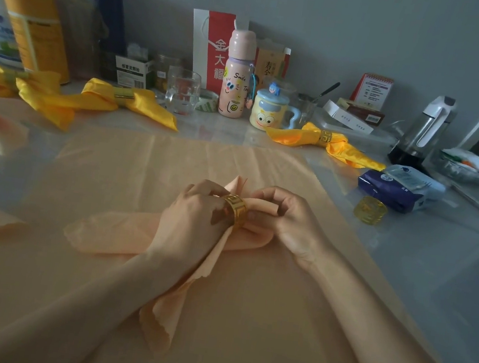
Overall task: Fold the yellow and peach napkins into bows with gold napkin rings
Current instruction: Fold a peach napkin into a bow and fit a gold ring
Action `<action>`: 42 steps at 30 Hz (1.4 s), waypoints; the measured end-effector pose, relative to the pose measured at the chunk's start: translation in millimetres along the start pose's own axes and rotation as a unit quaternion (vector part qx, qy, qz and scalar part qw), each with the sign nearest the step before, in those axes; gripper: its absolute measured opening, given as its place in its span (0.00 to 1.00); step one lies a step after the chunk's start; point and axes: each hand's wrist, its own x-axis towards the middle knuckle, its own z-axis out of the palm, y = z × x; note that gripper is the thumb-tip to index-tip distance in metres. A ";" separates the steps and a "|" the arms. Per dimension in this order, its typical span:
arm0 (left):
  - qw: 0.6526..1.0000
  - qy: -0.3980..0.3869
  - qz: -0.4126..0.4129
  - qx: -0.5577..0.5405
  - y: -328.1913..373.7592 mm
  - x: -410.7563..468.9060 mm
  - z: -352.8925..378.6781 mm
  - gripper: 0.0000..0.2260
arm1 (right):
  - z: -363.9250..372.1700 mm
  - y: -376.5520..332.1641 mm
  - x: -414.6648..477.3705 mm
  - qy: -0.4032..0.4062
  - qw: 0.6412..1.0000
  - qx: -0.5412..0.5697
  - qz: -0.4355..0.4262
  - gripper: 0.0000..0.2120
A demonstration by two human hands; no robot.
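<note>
On the cluttered tabletop [404,264], the left hand [193,221] grips the gold ring [234,211] while the right hand [282,217], just beside it, pinches the peach napkin [110,231] running leftward through the ring.

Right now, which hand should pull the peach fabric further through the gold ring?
Probably right. The right hand already pinches the peach napkin where it exits the gold ring; the left hand is wrapped around the ring, steadying it.

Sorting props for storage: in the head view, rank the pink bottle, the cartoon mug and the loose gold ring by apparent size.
1. pink bottle
2. cartoon mug
3. loose gold ring, smallest despite lying nearer the camera.
</note>
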 end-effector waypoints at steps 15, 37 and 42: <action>0.977 0.146 0.147 0.054 -4.9 -1.5 12.0 0.11 | 22.3 -12.2 -20.7 0.104 0.846 -0.480 -0.206 0.20; 0.951 0.118 0.229 0.172 6.1 -0.3 2.9 0.10 | 40.5 -7.3 -20.2 0.186 0.907 -0.334 -0.174 0.05; 0.969 0.116 0.180 0.121 -1.6 1.4 7.1 0.08 | 36.6 -3.8 -12.0 0.188 0.913 -0.316 -0.177 0.08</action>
